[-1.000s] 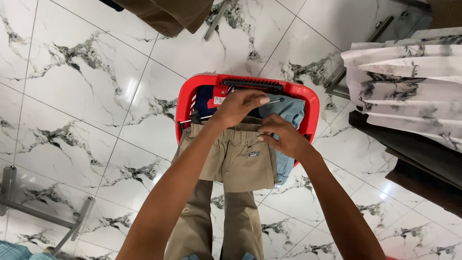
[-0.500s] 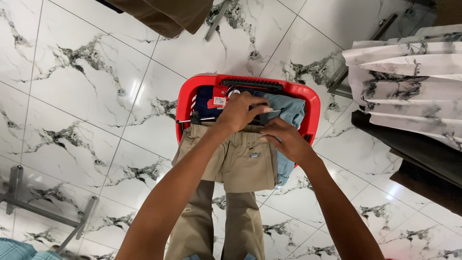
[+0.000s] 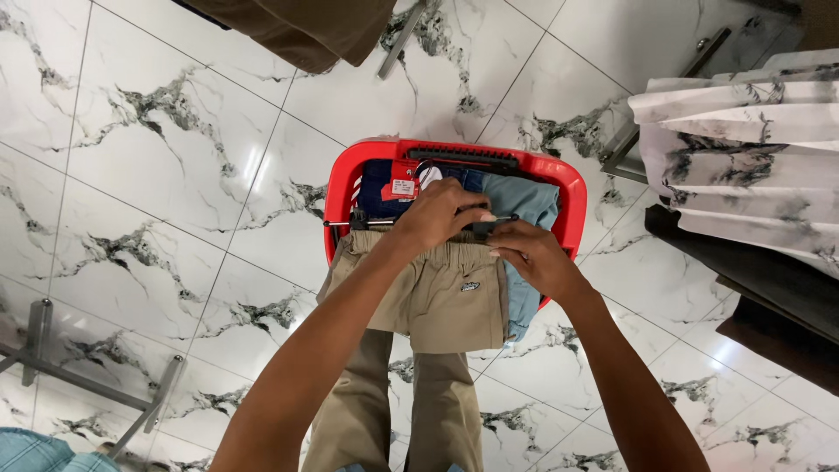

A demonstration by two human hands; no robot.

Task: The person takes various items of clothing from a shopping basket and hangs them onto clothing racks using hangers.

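Both hands (image 3: 485, 236) clamped on khaki trousers' (image 3: 441, 297) waistband over red basket (image 3: 343, 188), open floor (image 3: 157, 175) leftward.

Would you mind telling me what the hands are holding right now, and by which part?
Both hands, left and right, grip the khaki trousers at the waistband, where a black hanger is attached, above the red basket.

trousers (image 3: 437, 297) over basket (image 3: 572, 188) rim | folded clothes (image 3: 524, 205) inside basket

Both forearms bare, no sleeves visible. Left hand (image 3: 441, 214) and right hand (image 3: 529, 258) without rings, watch or gloves. Fingernails short.
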